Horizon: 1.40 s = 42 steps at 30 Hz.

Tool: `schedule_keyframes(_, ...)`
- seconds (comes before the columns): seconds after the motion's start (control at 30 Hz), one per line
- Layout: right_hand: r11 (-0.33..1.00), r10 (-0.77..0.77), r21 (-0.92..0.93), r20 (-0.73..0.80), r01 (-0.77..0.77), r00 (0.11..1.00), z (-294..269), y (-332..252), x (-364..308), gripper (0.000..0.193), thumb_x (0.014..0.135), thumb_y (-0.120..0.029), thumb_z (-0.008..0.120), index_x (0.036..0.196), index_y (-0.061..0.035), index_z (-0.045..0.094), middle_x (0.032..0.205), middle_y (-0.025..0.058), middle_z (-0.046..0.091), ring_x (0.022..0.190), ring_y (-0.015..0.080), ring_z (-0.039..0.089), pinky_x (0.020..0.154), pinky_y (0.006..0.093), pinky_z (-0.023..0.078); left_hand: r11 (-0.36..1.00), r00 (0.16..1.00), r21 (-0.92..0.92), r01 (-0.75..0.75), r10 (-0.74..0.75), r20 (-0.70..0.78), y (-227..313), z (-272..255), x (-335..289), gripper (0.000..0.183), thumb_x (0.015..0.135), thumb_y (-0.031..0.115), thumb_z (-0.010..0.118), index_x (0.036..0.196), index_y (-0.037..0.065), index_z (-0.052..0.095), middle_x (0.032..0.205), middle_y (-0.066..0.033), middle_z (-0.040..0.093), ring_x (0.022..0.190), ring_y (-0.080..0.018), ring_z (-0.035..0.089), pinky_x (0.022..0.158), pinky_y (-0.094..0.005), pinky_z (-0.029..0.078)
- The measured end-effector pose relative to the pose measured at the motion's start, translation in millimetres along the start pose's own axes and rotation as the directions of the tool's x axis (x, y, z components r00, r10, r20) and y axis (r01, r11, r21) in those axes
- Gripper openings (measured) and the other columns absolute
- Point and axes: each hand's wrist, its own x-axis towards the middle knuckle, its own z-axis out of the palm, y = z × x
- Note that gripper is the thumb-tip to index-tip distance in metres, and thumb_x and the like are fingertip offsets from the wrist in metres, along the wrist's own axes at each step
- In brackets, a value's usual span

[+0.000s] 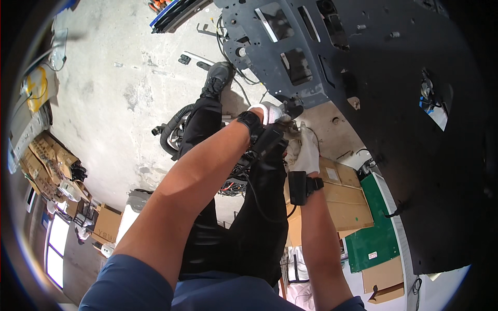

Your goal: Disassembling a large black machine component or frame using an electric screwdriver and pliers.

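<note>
Both my hands wear pale work gloves and meet in front of my knees, just below the lower edge of a large dark sheet-metal panel (290, 44). My left hand (274, 112) is closed at the panel's rounded lower corner; what lies in its fingers is too small to make out. Close beside it, my right hand (306, 154) points upward with its fingers bent in around a small metallic bit (295, 126) whose kind I cannot tell. Black boxes on straps sit at both wrists, and the one on the left partly covers the space between the hands.
A corrugated black hose (174, 132) and bundled wires (232, 187) lie around my legs. Cardboard boxes (342, 194) and a green board (373, 228) stand at the right. Thin cables (244, 78) hang by the panel's left edge. More cartons (106, 223) are at the left.
</note>
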Motion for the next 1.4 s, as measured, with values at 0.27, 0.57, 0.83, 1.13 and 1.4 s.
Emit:
schedule_keyframes(0.27, 0.943, -0.109, -0.315, 0.02, 0.11, 0.994, -10.6, -1.3, 40.0, 0.043, 0.083, -0.049, 0.054, 0.068, -0.0096, 0.051, 0.046, -0.004, 0.036, 0.035, 0.0069, 0.034, 0.033, 0.021, 0.026, 0.974, 0.969, -0.044, 0.222, -0.215, 0.122, -66.7, -6.6, 35.4, 0.024, 0.084, 0.022, 0.059, 0.091, 0.0, 0.064, 0.076, -0.0084, 0.065, 0.064, -0.0131, 0.061, 0.055, -0.0228, 0.047)
schedule_keyframes(0.57, 0.9, 0.064, -0.428, -0.07, -0.088, 0.995, -7.9, -15.9, 116.2, 0.05, 0.082, -0.059, 0.049, 0.064, -0.0126, 0.05, 0.047, 0.0, 0.041, 0.038, 0.0121, 0.041, 0.036, 0.0255, 0.032, 0.83, 0.916, -0.392, 0.397, -0.388, 0.106, -56.7, 0.6, 18.6, 0.024, 0.081, 0.021, 0.065, 0.092, -0.001, 0.064, 0.088, -0.0079, 0.066, 0.075, -0.0134, 0.063, 0.068, -0.0253, 0.052)
schedule_keyframes(0.83, 0.959, 0.267, 0.036, 0.231, -0.283, 0.936, 9.7, -4.6, 128.8, 0.025, 0.091, -0.035, 0.045, 0.078, -0.0149, 0.051, 0.043, -0.0081, 0.03, 0.03, 0.0081, 0.031, 0.029, 0.0244, 0.027, 0.96, 0.964, -0.138, 0.244, -0.256, -0.076, -72.1, -24.9, -17.1, 0.03, 0.08, 0.023, 0.066, 0.096, -0.002, 0.064, 0.093, -0.0076, 0.066, 0.076, -0.0098, 0.061, 0.069, -0.0237, 0.05)
schedule_keyframes(1.13, 0.983, 0.146, 0.071, 0.233, -0.167, 0.961, 18.2, -5.0, 94.3, 0.023, 0.085, -0.025, 0.051, 0.083, -0.0016, 0.055, 0.044, -0.0066, 0.029, 0.034, 0.0054, 0.027, 0.035, 0.0212, 0.025, 0.786, 0.937, -0.55, 0.284, -0.35, -0.016, -65.0, -34.2, -30.0, 0.023, 0.083, 0.012, 0.06, 0.103, 0.0, 0.058, 0.091, -0.0066, 0.063, 0.082, -0.0214, 0.063, 0.076, -0.0334, 0.054)
schedule_keyframes(1.4, 0.998, -0.021, 0.055, 0.702, -0.025, 0.712, -46.6, 10.7, 11.5, 0.023, 0.086, -0.017, 0.047, 0.086, 0.0048, 0.055, 0.045, -0.0033, 0.032, 0.037, 0.0051, 0.028, 0.044, 0.0202, 0.034, 0.843, 0.977, -0.535, 0.06, -0.158, -0.14, 2.9, -46.8, -89.9, 0.034, 0.084, 0.017, 0.056, 0.115, 0.001, 0.053, 0.089, -0.0046, 0.061, 0.077, -0.0133, 0.057, 0.067, -0.032, 0.05)
